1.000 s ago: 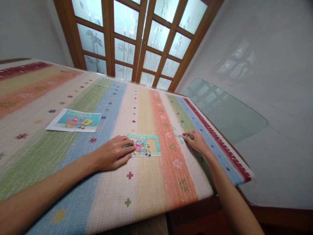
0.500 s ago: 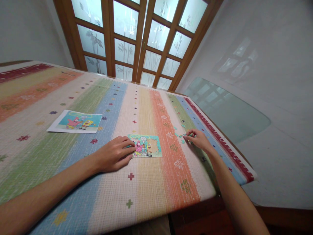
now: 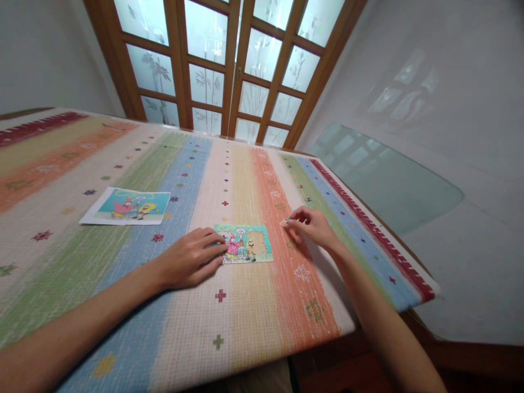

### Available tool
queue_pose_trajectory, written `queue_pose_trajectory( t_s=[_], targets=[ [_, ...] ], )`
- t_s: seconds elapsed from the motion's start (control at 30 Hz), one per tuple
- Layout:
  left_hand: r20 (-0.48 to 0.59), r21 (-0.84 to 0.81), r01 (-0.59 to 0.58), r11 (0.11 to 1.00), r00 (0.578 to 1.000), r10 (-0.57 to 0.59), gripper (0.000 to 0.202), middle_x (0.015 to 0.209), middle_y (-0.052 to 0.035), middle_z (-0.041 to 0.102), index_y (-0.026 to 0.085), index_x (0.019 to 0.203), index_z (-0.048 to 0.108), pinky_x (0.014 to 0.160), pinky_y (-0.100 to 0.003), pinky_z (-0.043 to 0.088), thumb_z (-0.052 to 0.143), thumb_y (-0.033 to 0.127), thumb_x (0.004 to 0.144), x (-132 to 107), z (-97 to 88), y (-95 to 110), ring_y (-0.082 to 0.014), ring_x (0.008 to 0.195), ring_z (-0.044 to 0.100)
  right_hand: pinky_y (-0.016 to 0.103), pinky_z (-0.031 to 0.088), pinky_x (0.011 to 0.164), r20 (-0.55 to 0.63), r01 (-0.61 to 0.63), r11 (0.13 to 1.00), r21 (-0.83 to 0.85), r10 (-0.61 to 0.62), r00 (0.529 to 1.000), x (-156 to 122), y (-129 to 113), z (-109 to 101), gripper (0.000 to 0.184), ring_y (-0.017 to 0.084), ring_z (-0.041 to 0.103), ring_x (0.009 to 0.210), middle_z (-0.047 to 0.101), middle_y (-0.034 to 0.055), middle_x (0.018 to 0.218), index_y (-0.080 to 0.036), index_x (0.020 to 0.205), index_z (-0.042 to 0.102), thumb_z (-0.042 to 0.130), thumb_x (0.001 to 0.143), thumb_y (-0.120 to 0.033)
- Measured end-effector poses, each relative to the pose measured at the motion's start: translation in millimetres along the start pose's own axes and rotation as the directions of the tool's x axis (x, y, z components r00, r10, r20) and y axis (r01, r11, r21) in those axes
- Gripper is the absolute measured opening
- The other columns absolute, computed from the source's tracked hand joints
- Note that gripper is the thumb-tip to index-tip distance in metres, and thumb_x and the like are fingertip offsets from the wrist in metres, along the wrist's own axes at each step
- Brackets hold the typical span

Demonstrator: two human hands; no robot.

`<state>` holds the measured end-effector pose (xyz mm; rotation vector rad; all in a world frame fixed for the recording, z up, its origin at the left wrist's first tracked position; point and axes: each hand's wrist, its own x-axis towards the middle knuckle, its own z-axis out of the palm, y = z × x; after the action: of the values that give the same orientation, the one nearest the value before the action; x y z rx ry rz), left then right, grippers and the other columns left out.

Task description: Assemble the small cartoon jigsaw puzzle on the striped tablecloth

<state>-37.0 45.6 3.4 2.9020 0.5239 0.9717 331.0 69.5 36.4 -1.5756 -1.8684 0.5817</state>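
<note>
A small jigsaw puzzle (image 3: 262, 255) with pink, white and yellow cartoon figures lies on the striped cloth, bare brown showing in gaps on its right half and near its left edge. My left hand (image 3: 195, 256) rests flat with its fingertips over the puzzle's left edge. To the right of the puzzle, my right hand (image 3: 313, 226) is raised a little over the orange stripe, thumb and fingers pinched. A tiny teal puzzle piece (image 3: 289, 219) shows at those fingertips, mostly covered. The loose pieces behind this hand are almost wholly hidden by it.
A printed picture (image 3: 133, 207) of the same cartoon scene lies to the left, beyond my left hand. The striped tablecloth (image 3: 245, 305) covers the table to its front edge. Wooden doors with frosted panes (image 3: 210, 82) stand behind; a white wall (image 3: 450, 136) is at the right.
My right hand has moved left from the loose pieces toward the puzzle, with a piece in its pinch. The left hand has stayed on the puzzle's edge.
</note>
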Motion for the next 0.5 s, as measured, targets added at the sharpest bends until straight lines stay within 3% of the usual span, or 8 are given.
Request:
queue_pose_trajectory(
  t_s=[0.27,0.5],
  targets=[
    [-0.004,0.020,0.013,1.000,1.000,-0.013,0.023,0.107,-0.0112,0.073,0.016,0.116,0.068,0.088,-0.043,0.056,0.050,0.021,0.102,-2,0.9,0,-0.0251,0.098,0.066,0.029,0.041,0.060,0.103,0.146,0.989,-0.011,-0.144,0.984,2,-29,22,0.014,0.014,0.054,0.061,0.072,0.0018,0.076,-0.021,0.086,0.071,0.066,0.087,-0.034],
    [-0.003,0.030,0.047,0.998,0.999,-0.047,0.021,0.106,-0.0104,0.072,0.016,0.116,0.065,0.086,-0.043,0.056,0.050,0.019,0.101,0,-1.8,1,-0.0242,0.095,0.065,0.030,0.044,0.062,0.167,0.203,0.979,0.019,-0.203,0.965,4,-46,37,0.010,0.016,0.058,0.066,0.071,0.0016,0.076,-0.020,0.091,0.075,0.065,0.089,-0.024]
  ],
)
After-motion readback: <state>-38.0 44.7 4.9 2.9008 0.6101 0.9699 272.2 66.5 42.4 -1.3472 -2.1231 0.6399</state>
